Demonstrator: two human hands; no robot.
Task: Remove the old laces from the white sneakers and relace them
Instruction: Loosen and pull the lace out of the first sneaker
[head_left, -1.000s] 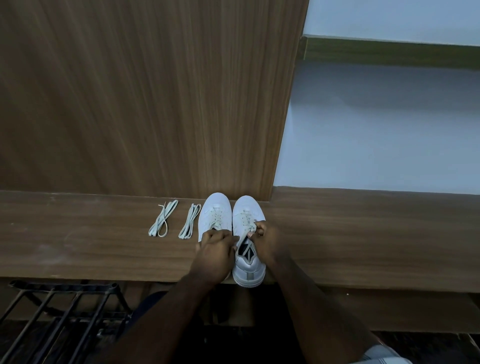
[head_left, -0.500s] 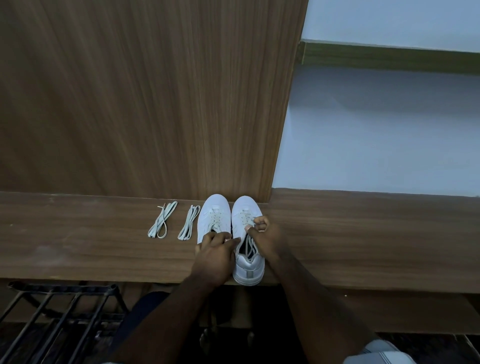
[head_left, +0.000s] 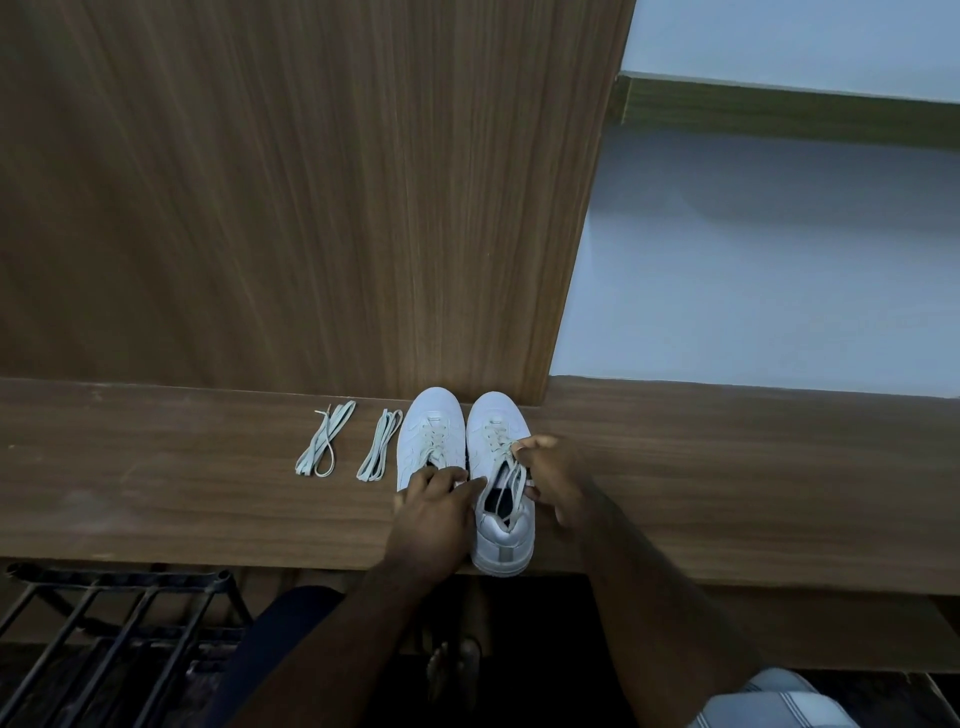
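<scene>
Wood panel (head_left: 291, 197), wooden ledge (head_left: 753, 478), pale wall (head_left: 769, 270), black rack (head_left: 114, 629).

**Around the work: wood, wall and rack**

We see a long brown wood-grain desk (head_left: 753, 467) running across the view from left to right. Behind it stands a tall brown wood-grain panel (head_left: 285, 197), its grain running upright, filling the upper left. To the right of that panel we find a pale bluish-white wall (head_left: 769, 270), crossed higher up by a dark olive-green ledge (head_left: 779, 111). Below the desk's near edge, at lower left, sits a black metal rack of thin bars (head_left: 114, 634). At the bottom right corner we make out a piece of light striped cloth (head_left: 769, 701). The floor beneath is too dark to read.
</scene>
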